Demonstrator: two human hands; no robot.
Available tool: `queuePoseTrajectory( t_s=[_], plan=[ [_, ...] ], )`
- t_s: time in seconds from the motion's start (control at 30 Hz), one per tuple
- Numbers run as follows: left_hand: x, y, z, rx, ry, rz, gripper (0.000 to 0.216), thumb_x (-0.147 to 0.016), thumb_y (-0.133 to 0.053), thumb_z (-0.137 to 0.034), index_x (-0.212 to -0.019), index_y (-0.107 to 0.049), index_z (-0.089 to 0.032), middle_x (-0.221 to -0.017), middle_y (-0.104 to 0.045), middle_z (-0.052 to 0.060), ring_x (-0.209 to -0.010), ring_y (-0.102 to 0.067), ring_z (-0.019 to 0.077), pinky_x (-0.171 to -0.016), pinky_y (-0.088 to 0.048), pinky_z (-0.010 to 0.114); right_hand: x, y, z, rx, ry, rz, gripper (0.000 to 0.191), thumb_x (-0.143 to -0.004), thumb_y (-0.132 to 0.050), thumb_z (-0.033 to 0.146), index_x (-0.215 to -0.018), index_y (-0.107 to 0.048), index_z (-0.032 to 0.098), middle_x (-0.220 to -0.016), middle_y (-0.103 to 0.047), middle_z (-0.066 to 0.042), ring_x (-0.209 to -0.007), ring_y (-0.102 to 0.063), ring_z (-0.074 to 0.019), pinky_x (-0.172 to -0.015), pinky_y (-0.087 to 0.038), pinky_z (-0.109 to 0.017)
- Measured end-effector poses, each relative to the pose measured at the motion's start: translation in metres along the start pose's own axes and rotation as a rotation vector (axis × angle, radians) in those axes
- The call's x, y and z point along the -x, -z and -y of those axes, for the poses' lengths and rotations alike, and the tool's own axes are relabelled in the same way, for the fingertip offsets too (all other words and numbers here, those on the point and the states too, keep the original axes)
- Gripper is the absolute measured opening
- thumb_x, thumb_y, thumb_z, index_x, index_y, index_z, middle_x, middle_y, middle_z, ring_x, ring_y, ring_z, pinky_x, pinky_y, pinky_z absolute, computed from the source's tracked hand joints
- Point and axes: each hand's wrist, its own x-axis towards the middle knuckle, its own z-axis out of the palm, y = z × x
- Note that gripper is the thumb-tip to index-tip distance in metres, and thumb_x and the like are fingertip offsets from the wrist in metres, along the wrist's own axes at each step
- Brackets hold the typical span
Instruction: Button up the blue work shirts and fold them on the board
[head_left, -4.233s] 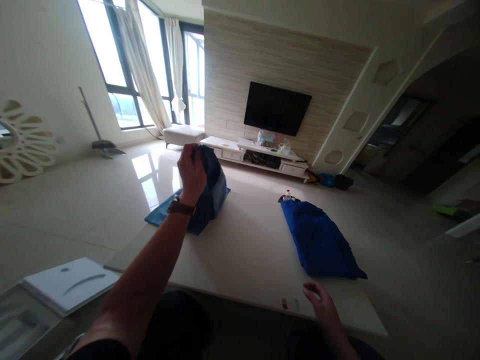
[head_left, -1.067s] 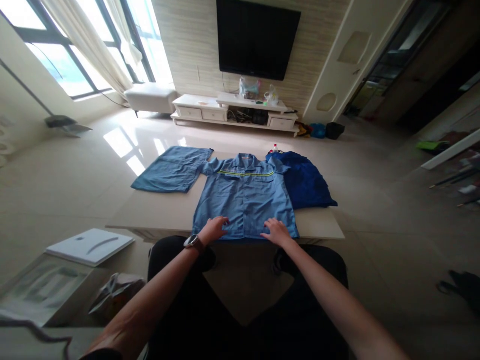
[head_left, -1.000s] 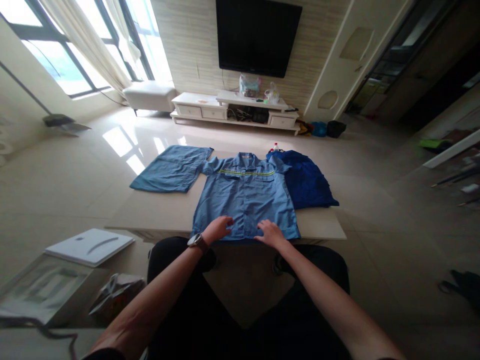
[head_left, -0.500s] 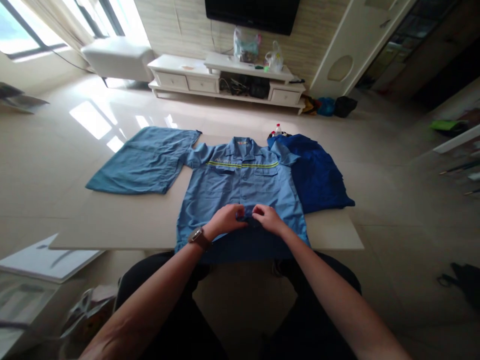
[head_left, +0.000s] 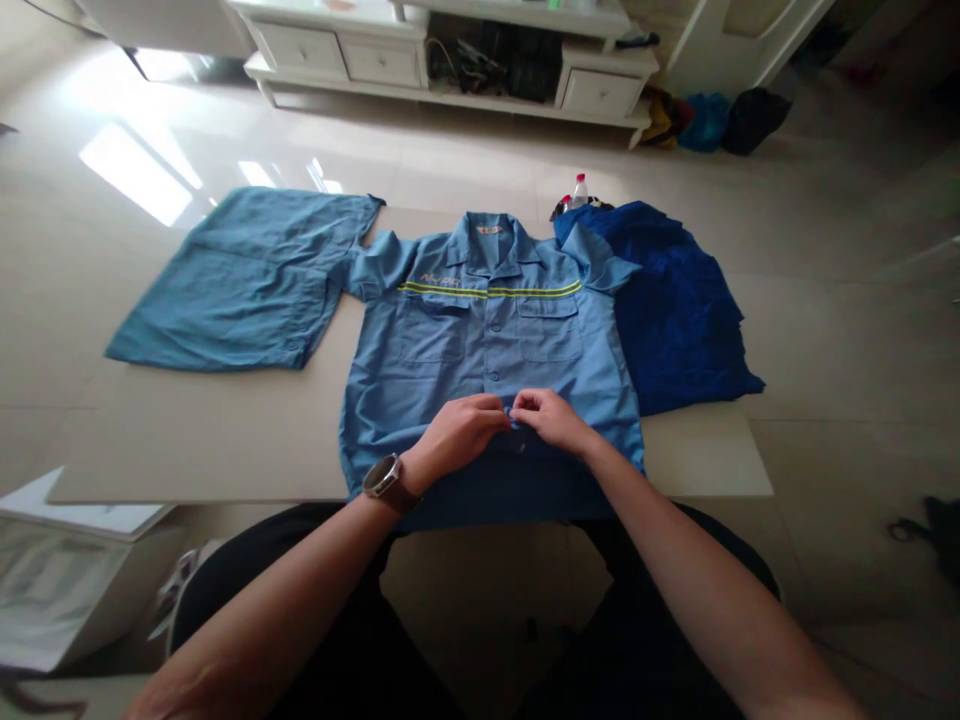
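Light-blue short-sleeved work shirt (head_left: 487, 340) lies flat on the pale table (head_left: 210, 440). Left hand (head_left: 457, 432) and right hand (head_left: 551, 418) both pinch its front placket, probably at 1 button; next needs fine fingertip alignment.

Fingertips of both hands (head_left: 510, 418) cover the shirt (head_left: 487, 350) placket where they meet. Chest lettering at 11 o'clock is too small to read. Bottle (head_left: 579, 190) partly hidden behind dark cloth (head_left: 675, 310). Cabinet (head_left: 450, 60) cut off at 12 o'clock.

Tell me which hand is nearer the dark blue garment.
Right. The right hand pinches the shirt placket, closer to the dark blue garment; the left hand sits farther left.
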Motion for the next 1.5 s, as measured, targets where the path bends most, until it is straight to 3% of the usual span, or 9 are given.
queuePoseTrajectory(
  t_s=[0.37,0.63,0.73,0.9,1.03,1.17,1.23,1.4,1.5],
  plan=[
    [0.012,0.007,0.006,-0.184,-0.121,-0.055,0.028,-0.098,-0.054,-0.014,-0.098,-0.080,-0.024,-0.085,-0.067,0.003,-0.077,-0.060,0.0135,-0.072,-0.043,0.024,0.013,-0.007,0.013,-0.243,0.009,-0.010,0.022,-0.073,-0.067,0.040,-0.070,-0.060,0.019,-0.064,-0.052,0.004,-0.062,-0.043,-0.0120,-0.063,-0.034,-0.027],
    [0.016,0.008,0.000,0.163,-0.035,-0.332,0.025,-0.098,-0.058,-0.018,-0.094,-0.083,-0.023,-0.080,-0.067,0.002,-0.071,-0.060,0.0105,-0.066,-0.045,0.022,0.017,-0.015,0.020,-0.361,-0.019,0.013,0.028,-0.073,-0.073,0.043,-0.074,-0.058,0.020,-0.066,-0.053,0.004,-0.061,-0.042,-0.0110,-0.060,-0.033,-0.025],
    [0.014,0.009,-0.009,0.285,0.025,-0.317,0.026,-0.097,-0.059,-0.021,-0.090,-0.084,-0.022,-0.083,-0.069,0.004,-0.071,-0.061,0.0108,-0.068,-0.048,0.023,0.013,-0.024,0.021,-0.330,0.012,0.010,0.030,-0.071,-0.075,0.045,-0.073,-0.058,0.020,-0.068,-0.056,0.003,-0.064,-0.048,-0.0122,-0.063,-0.038,-0.026],
    [0.016,0.024,-0.008,0.449,0.069,0.174,0.014,-0.086,-0.073,-0.021,-0.089,-0.086,-0.024,-0.082,-0.073,0.003,-0.072,-0.063,0.0113,-0.069,-0.048,0.021,0.012,-0.014,0.023,-0.228,-0.004,0.121,0.022,-0.069,-0.071,0.036,-0.068,-0.057,0.019,-0.066,-0.056,0.004,-0.062,-0.048,-0.0108,-0.062,-0.037,-0.025],
    [0.026,0.028,0.003,0.530,0.273,0.721,0.014,-0.073,-0.081,-0.019,-0.086,-0.085,-0.023,-0.071,-0.073,-0.001,-0.060,-0.061,0.0104,-0.059,-0.045,0.020,0.021,0.000,0.019,-0.026,-0.086,0.584,0.018,-0.068,-0.071,0.031,-0.066,-0.060,0.017,-0.061,-0.055,0.005,-0.058,-0.048,-0.0101,-0.058,-0.035,-0.023],
    [0.031,0.020,0.007,0.349,0.507,0.918,0.020,-0.073,-0.076,-0.017,-0.090,-0.084,-0.022,-0.069,-0.074,-0.002,-0.052,-0.058,0.0108,-0.053,-0.041,0.021,0.028,-0.009,0.014,0.215,-0.117,0.916,0.020,-0.072,-0.074,0.034,-0.071,-0.066,0.017,-0.066,-0.063,0.002,-0.063,-0.056,-0.0131,-0.061,-0.040,-0.024],
    [0.028,0.016,0.009,0.231,0.502,0.816,0.016,-0.077,-0.074,-0.024,-0.090,-0.084,-0.022,-0.073,-0.076,0.000,-0.057,-0.062,0.0126,-0.056,-0.043,0.023,0.028,-0.017,0.015,0.325,-0.105,0.826,0.024,-0.075,-0.077,0.040,-0.079,-0.068,0.018,-0.072,-0.067,0.000,-0.067,-0.060,-0.0144,-0.062,-0.042,-0.024],
    [0.021,0.011,0.015,-0.014,0.464,0.535,0.013,-0.081,-0.072,-0.032,-0.086,-0.082,-0.025,-0.084,-0.078,0.002,-0.078,-0.069,0.0174,-0.068,-0.044,0.025,0.027,-0.042,0.021,0.769,-0.047,0.203,0.030,-0.088,-0.071,0.048,-0.097,-0.066,0.020,-0.092,-0.073,-0.007,-0.083,-0.066,-0.0209,-0.068,-0.042,-0.027],
    [0.021,0.006,0.017,-0.027,0.487,0.519,0.015,-0.082,-0.072,-0.036,-0.086,-0.080,-0.025,-0.084,-0.077,0.002,-0.077,-0.068,0.0170,-0.068,-0.043,0.025,0.029,-0.056,0.020,0.971,-0.110,0.109,0.030,-0.090,-0.068,0.044,-0.107,-0.064,0.020,-0.108,-0.073,-0.013,-0.094,-0.069,-0.0270,-0.073,-0.045,-0.031]
  ],
)
